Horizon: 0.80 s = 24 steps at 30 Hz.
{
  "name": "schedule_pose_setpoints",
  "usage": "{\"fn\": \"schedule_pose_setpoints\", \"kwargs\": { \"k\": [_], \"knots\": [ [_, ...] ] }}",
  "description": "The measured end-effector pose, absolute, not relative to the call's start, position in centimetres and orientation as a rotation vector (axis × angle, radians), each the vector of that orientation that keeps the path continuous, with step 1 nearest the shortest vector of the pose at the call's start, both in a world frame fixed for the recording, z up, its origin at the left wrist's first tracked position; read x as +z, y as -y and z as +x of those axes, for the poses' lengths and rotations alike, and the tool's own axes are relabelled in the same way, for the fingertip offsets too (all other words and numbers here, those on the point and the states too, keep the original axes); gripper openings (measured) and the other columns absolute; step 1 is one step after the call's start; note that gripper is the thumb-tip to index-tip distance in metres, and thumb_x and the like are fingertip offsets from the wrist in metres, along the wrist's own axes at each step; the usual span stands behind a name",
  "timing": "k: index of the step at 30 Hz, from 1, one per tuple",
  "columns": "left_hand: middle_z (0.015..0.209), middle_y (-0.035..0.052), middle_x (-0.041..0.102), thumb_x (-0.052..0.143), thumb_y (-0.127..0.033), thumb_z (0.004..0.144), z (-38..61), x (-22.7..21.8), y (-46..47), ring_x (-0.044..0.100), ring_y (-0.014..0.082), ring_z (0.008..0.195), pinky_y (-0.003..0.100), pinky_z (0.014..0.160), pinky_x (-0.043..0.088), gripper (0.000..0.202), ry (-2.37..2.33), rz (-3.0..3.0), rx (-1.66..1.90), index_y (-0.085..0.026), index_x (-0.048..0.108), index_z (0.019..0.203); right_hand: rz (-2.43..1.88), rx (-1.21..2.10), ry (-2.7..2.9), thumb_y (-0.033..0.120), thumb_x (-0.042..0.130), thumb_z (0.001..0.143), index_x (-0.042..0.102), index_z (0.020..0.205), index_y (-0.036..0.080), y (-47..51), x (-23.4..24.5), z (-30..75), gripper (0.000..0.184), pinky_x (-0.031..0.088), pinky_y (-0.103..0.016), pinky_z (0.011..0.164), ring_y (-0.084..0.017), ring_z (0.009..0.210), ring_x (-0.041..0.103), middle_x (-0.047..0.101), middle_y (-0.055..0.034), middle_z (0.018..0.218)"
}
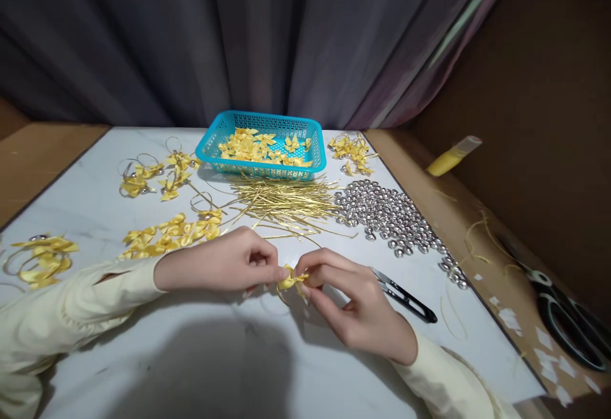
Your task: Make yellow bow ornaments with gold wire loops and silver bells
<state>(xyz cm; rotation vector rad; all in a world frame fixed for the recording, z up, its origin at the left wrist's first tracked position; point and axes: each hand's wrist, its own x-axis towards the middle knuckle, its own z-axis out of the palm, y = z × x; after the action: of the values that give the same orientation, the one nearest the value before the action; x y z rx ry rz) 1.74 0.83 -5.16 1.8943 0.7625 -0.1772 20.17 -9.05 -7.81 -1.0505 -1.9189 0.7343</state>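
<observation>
Between both hands, just above the white tabletop, is a small yellow ribbon bow. My left hand pinches its left side between thumb and fingers. My right hand grips its right side with the fingertips. A thin gold tie hangs in a curve below the bow; my fingers partly hide how it is joined. Beyond the hands lies a heap of gold twist ties. A pile of silver bells spreads to their right. Beside my right hand rests a pair of black thread snips.
A turquoise basket at the back holds yellow bows. More bows lie left, some with gold loops and bells; another cluster sits back right. Large black scissors, paper scraps and a yellow tube are at the right.
</observation>
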Motion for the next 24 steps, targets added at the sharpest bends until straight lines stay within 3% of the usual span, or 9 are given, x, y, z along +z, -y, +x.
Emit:
{"fn": "schedule_pose_setpoints", "kwargs": {
  "k": [15,24],
  "knots": [
    [0.056,-0.0017,0.057,0.050,-0.041,0.084,1.77,-5.93,-0.80,0.049,0.0068,0.045,0.015,0.045,0.037,0.030,-0.642,1.749,-0.209,-0.014,0.058,0.072,-1.068,0.735,1.905,0.004,0.045,0.081,0.051,0.073,0.017,9.06,-7.87,19.97,0.017,0.047,-0.029,0.065,-0.014,0.075,0.055,0.059,-0.0079,0.091],
    [0.060,-0.0019,0.055,0.037,-0.024,0.091,1.90,-5.82,-0.97,0.051,0.0081,0.056,0.017,0.058,0.038,0.030,-0.420,2.053,-0.110,-0.014,0.053,0.068,-1.067,0.741,1.901,0.004,0.047,0.081,0.052,0.073,0.016,8.96,-7.80,19.99,0.016,0.046,-0.027,0.066,-0.013,0.075,0.054,0.057,-0.0073,0.087]
  ]
}}
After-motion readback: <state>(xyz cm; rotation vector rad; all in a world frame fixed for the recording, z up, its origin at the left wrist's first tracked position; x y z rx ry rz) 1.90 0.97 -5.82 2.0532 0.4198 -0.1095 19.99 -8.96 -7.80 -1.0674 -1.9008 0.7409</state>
